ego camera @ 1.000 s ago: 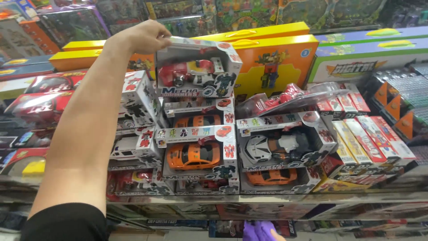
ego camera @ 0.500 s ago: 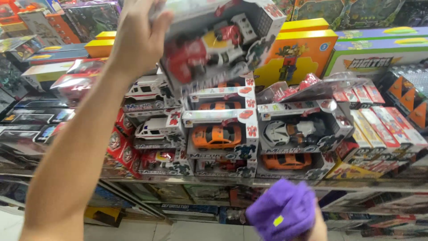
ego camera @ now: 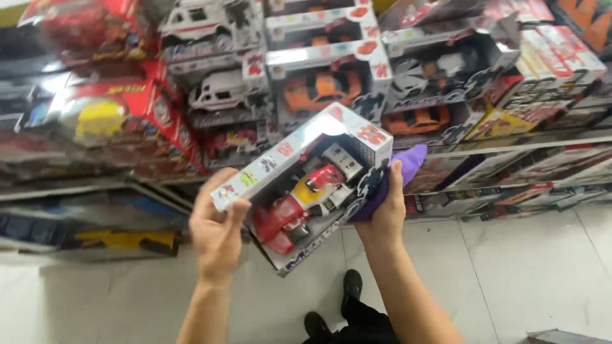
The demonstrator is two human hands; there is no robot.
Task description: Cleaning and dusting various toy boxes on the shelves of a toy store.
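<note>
Beyond my grip, shelves (ego camera: 542, 143) stacked with boxed toy cars. Between my hands, tilted, the red toy-car box (ego camera: 306, 191): my left hand (ego camera: 217, 232) clasps its lower end, my right hand (ego camera: 386, 204) presses a purple cloth (ego camera: 405, 167) against its side.

Open room lies low and to the right, over the bare tiled floor (ego camera: 529, 267), and in the gap between the two forearms. Ahead, the shelf (ego camera: 510, 143) is packed tight with stacked toy car boxes (ego camera: 319, 83), leaving no gap to reach through. The tilted toy box (ego camera: 306, 191) fills the space between the left hand (ego camera: 217, 232) and the right hand (ego camera: 382, 213).
</note>
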